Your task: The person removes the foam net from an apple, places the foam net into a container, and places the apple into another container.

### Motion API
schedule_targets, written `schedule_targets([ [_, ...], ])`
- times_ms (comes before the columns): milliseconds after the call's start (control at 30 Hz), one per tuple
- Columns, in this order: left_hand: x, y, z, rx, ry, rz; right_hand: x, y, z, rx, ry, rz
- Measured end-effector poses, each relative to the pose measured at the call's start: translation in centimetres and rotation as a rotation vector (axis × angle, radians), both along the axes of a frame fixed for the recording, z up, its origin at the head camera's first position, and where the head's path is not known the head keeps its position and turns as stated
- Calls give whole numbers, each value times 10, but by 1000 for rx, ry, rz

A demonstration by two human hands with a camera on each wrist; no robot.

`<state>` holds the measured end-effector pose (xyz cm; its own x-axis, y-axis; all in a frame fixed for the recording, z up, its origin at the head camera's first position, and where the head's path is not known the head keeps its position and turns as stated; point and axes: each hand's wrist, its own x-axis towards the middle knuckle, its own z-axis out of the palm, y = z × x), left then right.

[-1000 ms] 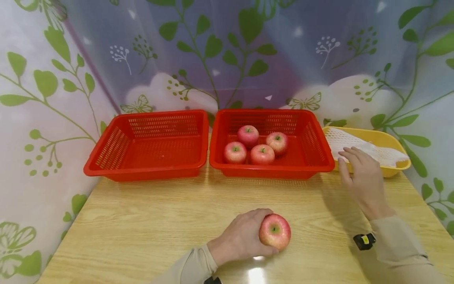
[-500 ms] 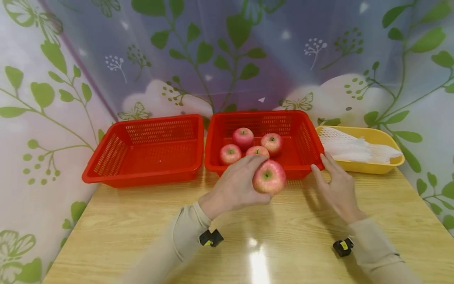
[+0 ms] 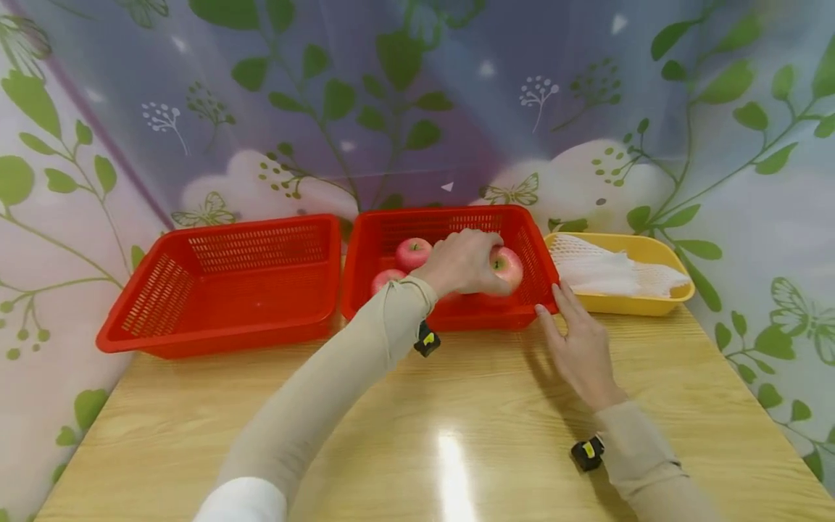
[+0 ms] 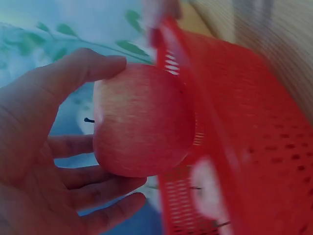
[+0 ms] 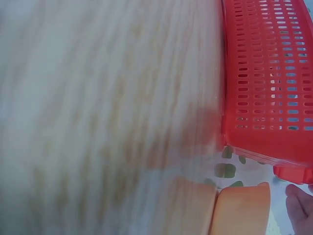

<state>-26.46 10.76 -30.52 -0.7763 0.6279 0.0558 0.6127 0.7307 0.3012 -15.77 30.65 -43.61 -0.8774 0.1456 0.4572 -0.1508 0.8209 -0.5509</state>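
In the head view my left hand [image 3: 463, 262] holds a pink-red apple [image 3: 507, 267] over the right part of the middle red basket [image 3: 450, 319]. The left wrist view shows the thumb on one side of this apple [image 4: 144, 120] and fingers on the other, its stem pointing toward the palm. Another apple [image 3: 414, 254] and part of a further apple [image 3: 386, 280] show in the basket; my left hand and forearm hide the others. My right hand [image 3: 580, 348] holds the basket's front right corner, thumb in front and fingers at the side.
A second red basket [image 3: 215, 338] stands at the left with no fruit in it. On the right, a yellow basket [image 3: 652, 301] holds white foam netting [image 3: 609, 270]. The wooden table [image 3: 365, 420] reaches toward me, with a patterned curtain [image 3: 450, 145] behind.
My left hand has lifted the apple from the table and carried it forward over the middle basket. My right hand has moved from the foam netting to that basket's corner and stays there.
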Motion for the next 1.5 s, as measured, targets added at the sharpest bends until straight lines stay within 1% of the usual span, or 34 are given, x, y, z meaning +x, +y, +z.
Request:
schedule_targets([
  [67, -8, 5, -10, -25, -53, 24, 2, -4, -1, -5, -4, 0],
  [100, -12, 7, -15, -34, -77, 27, 3, -5, -2, -6, -5, 0],
  [167, -16, 11, -23, -62, -99, 35, 5, -7, -2, -6, -14, -1],
  [267, -19, 12, -34, -129, -92, 47, 7, -9, -2, -1, -38, 0],
  [400, -19, 10, -47, -225, -28, 53, 8, -13, 0, 8, -66, 8],
  [467, -19, 8, -53, -260, -19, 49, 8, -15, 1, 11, -81, 11],
  [567, -20, 6, -60, -295, -23, 42, 9, -17, 2, 16, -93, 13],
  [633, -21, 4, -64, -291, -56, 51, 9, -17, 3, 18, -88, 16],
  [700, -22, 2, -66, -277, -86, 67, 9, -17, 4, 21, -87, 23],
  [800, -24, 1, -66, -262, -121, 74, 7, -17, 5, 24, -98, 33],
  [867, -24, 0, -64, -252, -120, 75, 5, -16, 7, 33, -112, 41],
  [933, -24, 1, -59, -218, -103, 81, 3, -13, 8, 44, -134, 47],
  [1000, -21, 0, -50, -164, -71, 95, 2, -10, 10, 59, -159, 57],
  [1100, -10, -8, -28, -52, 1, 115, 1, -2, 15, 82, -193, 70],
  [1167, 3, -19, -14, 0, 63, 105, 1, 3, 19, 101, -209, 76],
  [1233, 18, -34, -5, 60, 135, 85, 4, 8, 24, 121, -217, 74],
  [1267, 26, -42, -4, 78, 175, 70, 7, 11, 26, 133, -215, 67],
  [1333, 44, -58, -6, 107, 240, 42, 15, 15, 31, 159, -196, 60],
  [1400, 62, -74, -13, 96, 288, 23, 23, 16, 34, 190, -165, 62],
  [1433, 70, -81, -18, 67, 304, 16, 28, 16, 35, 210, -153, 67],
  [1500, 87, -94, -30, -2, 313, -2, 39, 13, 35, 248, -145, 88],
])
